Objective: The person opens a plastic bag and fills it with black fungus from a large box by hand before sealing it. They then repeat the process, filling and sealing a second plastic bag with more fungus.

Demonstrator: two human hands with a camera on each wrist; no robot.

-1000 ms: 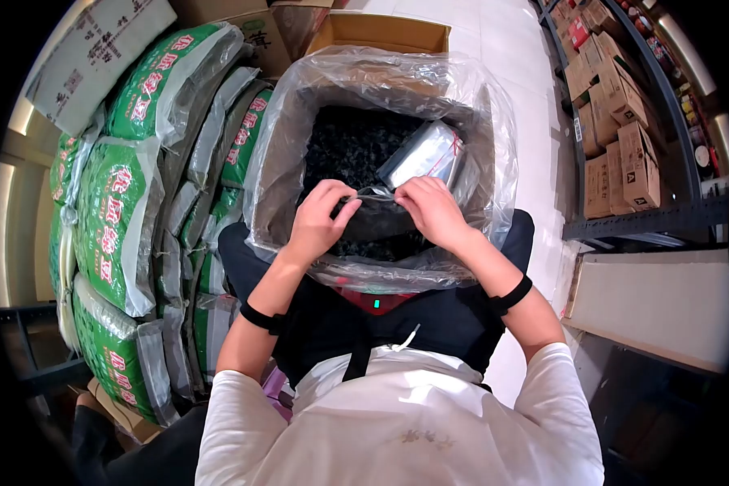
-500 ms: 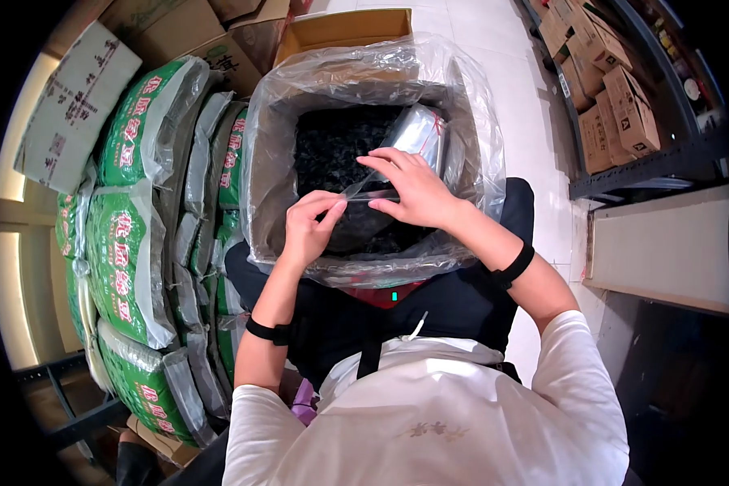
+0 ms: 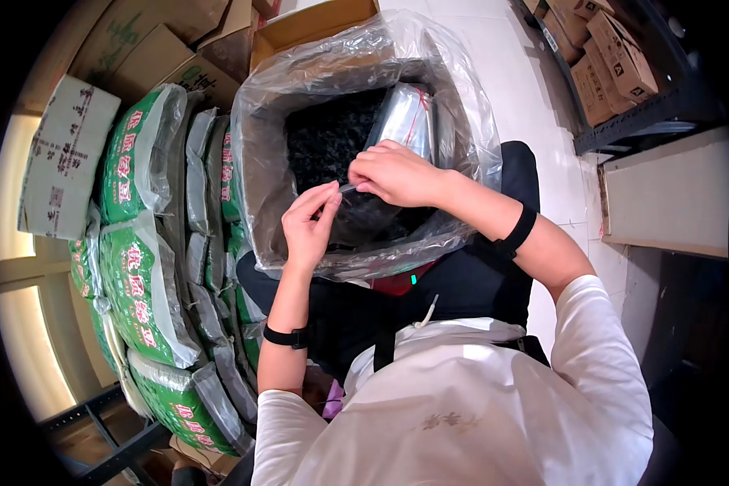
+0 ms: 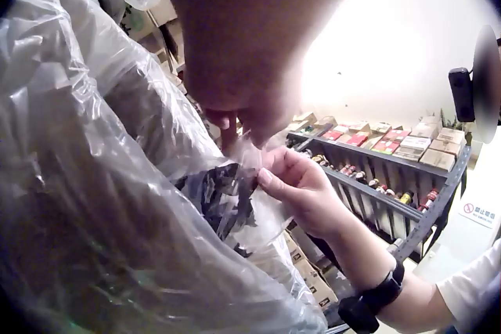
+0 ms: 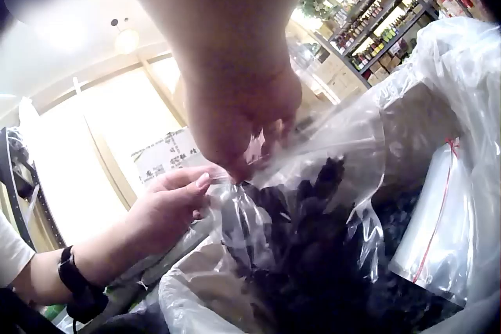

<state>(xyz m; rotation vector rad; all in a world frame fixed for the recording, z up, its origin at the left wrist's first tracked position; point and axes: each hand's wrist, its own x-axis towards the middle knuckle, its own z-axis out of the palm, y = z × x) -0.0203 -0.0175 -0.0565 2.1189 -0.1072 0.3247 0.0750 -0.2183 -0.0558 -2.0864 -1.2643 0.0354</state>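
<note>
A carton lined with a large clear plastic liner (image 3: 259, 174) stands between the person's knees, with a mass of dark, crinkled dried pieces (image 3: 324, 134) inside. Over it, both hands meet at the top edge of a small clear plastic bag (image 5: 317, 193), which shows dark pieces behind its film. The left hand (image 3: 308, 227) pinches the edge between thumb and fingers. Close beside it, the right hand (image 3: 398, 174) grips the same edge with curled fingers. A bundle of flat clear bags (image 3: 405, 121) tied with red string lies on the dark pieces, beyond the right hand.
Green-and-white printed sacks (image 3: 146, 300) are stacked at the left, with a white carton (image 3: 69, 158) near them. Brown cartons (image 3: 611, 61) sit on a dark metal shelf at the right. A pale panel (image 3: 664, 190) stands below that shelf.
The right hand opened away from the bag edge half a second ago, then closed on it nearer the left hand. The head view has shifted, so the scene appears turned.
</note>
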